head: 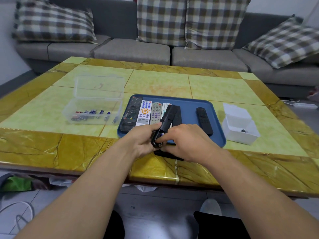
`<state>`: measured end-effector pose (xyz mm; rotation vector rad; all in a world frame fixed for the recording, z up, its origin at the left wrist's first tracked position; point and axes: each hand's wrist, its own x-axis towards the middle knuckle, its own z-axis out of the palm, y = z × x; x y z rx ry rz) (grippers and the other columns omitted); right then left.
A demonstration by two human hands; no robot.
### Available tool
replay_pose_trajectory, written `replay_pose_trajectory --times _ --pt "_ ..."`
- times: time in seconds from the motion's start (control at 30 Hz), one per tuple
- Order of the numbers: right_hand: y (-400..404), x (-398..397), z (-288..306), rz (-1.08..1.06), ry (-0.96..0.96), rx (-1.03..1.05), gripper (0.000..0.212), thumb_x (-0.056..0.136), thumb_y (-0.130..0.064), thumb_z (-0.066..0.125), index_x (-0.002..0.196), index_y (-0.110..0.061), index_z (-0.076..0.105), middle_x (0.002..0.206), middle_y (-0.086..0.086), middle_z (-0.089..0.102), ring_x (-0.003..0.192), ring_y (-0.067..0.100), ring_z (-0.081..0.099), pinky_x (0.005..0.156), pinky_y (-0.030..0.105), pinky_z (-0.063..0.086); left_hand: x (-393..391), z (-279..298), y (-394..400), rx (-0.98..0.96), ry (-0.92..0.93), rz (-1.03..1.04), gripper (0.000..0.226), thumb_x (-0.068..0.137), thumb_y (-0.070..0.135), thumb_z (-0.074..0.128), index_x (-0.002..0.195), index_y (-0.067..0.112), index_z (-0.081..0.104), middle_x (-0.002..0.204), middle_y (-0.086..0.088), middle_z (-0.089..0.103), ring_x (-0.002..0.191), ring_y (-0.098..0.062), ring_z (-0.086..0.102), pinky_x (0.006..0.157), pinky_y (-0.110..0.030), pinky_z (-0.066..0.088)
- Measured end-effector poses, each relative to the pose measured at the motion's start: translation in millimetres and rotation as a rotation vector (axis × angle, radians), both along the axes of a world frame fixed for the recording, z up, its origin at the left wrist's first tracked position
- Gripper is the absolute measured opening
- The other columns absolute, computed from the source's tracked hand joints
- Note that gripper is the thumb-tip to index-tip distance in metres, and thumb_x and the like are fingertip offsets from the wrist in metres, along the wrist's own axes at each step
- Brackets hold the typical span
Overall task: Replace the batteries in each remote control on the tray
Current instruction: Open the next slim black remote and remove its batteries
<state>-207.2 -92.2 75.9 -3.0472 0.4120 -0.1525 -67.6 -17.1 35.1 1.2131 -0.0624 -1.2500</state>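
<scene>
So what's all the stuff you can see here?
tray: one, blue, mid-table
remotes on tray: six, black, white and grey
held remote: one, black, above the tray's near edge
clear box: one, lid up, batteries inside, left of tray
white box: one, open, right of tray
table: one, yellow-green
sofa: one, grey, four checked cushions
left hand: grips held remote
right hand: fingers at its battery end

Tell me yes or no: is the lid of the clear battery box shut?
No: the clear battery box left of the blue tray has its lid standing open, with the batteries exposed inside.
</scene>
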Motion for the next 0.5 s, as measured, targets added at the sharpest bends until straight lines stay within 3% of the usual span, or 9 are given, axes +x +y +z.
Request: replay_pose_trajectory --times 0.07,0.13,0.23,0.37,0.43,0.5 --pt "-2 1 1 0.014 0.022 0.020 0.025 0.093 -0.048 0.059 0.117 -0.054 0.065 0.097 -0.016 0.063 0.100 0.013 0.061 0.069 0.030 0.040 0 -1 1 0.010 -0.061 -0.035 0.016 0.100 0.015 0.056 0.102 0.008 0.071 0.099 -0.014 0.064 0.077 -0.022 0.058 0.063 -0.036 0.052" --pt "-2 2 -3 0.053 -0.036 0.020 0.022 0.092 -0.044 0.063 0.112 -0.049 0.070 0.096 -0.018 0.061 0.099 0.010 0.060 0.069 0.030 0.042 -2 0 2 0.018 -0.115 -0.064 0.020 0.101 0.013 0.054 0.092 0.010 0.072 0.085 -0.009 0.067 0.064 -0.018 0.060 0.053 -0.029 0.051" --pt "-3 5 -14 0.056 -0.278 0.195 0.014 0.088 -0.034 0.071 0.101 -0.037 0.075 0.081 -0.020 0.055 0.077 0.003 0.050 0.061 0.020 0.036 -5 4 3 -0.016 -0.151 -0.084 0.020 0.099 0.004 0.051 0.090 0.006 0.068 0.074 -0.009 0.064 0.055 -0.016 0.052 0.049 -0.023 0.046" --pt "0 7 -12 -0.233 -0.547 1.084 0.012 0.100 -0.024 0.058 0.097 -0.013 0.063 0.066 -0.009 0.045 0.054 0.004 0.040 0.053 0.017 0.031 1 7 4 -0.014 -0.246 0.112 0.020 0.102 0.009 0.049 0.102 0.003 0.068 0.084 -0.012 0.069 0.061 -0.015 0.066 0.054 -0.027 0.051" --pt "-3 10 -14 -0.392 -0.576 1.544 0.018 0.105 -0.023 0.047 0.099 -0.010 0.057 0.070 0.001 0.047 0.055 0.010 0.036 0.051 0.023 0.026 5 10 6 -0.017 -0.274 0.257 0.021 0.103 0.013 0.049 0.102 0.006 0.069 0.087 -0.012 0.073 0.071 -0.019 0.069 0.055 -0.029 0.053" --pt "-7 16 -14 -0.513 -0.594 1.807 0.016 0.105 -0.016 0.044 0.108 -0.007 0.056 0.076 0.007 0.057 0.058 0.013 0.040 0.050 0.024 0.026 11 16 10 -0.037 -0.284 0.389 0.021 0.103 0.014 0.049 0.096 0.009 0.068 0.085 -0.012 0.073 0.073 -0.020 0.068 0.059 -0.030 0.054"
